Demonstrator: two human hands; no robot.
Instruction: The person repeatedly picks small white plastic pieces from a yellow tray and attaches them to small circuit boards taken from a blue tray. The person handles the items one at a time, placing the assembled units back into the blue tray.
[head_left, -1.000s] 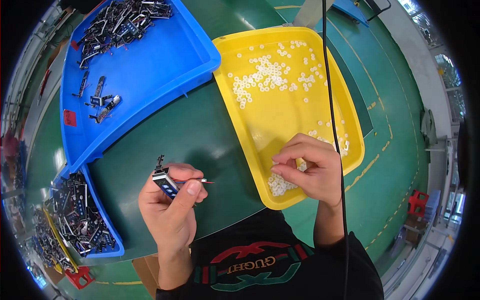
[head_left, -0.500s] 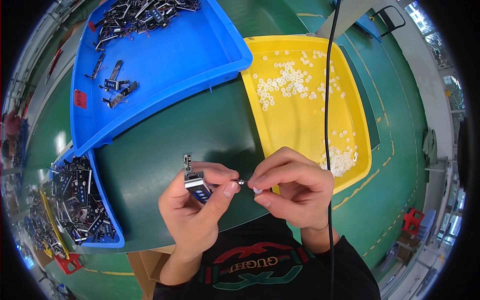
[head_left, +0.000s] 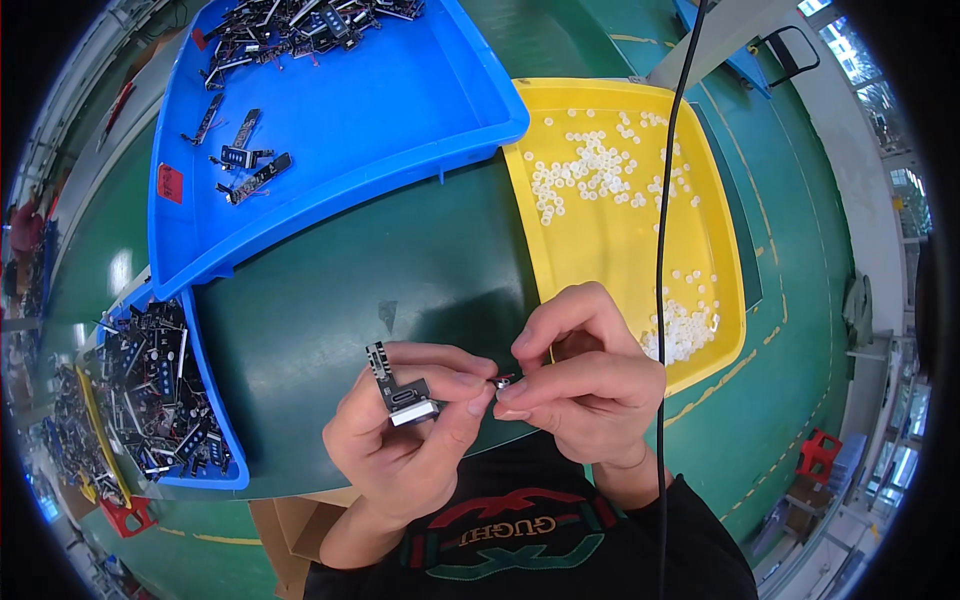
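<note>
My left hand (head_left: 395, 445) is closed round a small circuit board assembly (head_left: 402, 393) with a slotted port and a white block, the board standing up from the fingers. Between my left thumb and index fingertips juts a tiny metal-ended part (head_left: 502, 382) with a bit of red at it. My right hand (head_left: 600, 385) meets it there, thumb and fingers pinched around its end. The small white ring in that pinch is mostly hidden by the fingertips. Both hands are above the near edge of the dark green table (head_left: 380, 270).
A blue tray (head_left: 330, 225) at the far left holds a heap of circuit assemblies and several loose ones. A smaller blue bin (head_left: 215, 420) at left is full of them. Small white rings lie in the yellow tray (head_left: 600, 260) at right. A black cable (head_left: 662, 300) hangs in front.
The circuit assembly has turned in my left hand, so its port side now shows. My right fingertips have come together with the tiny metal part. The view has shifted slightly.
</note>
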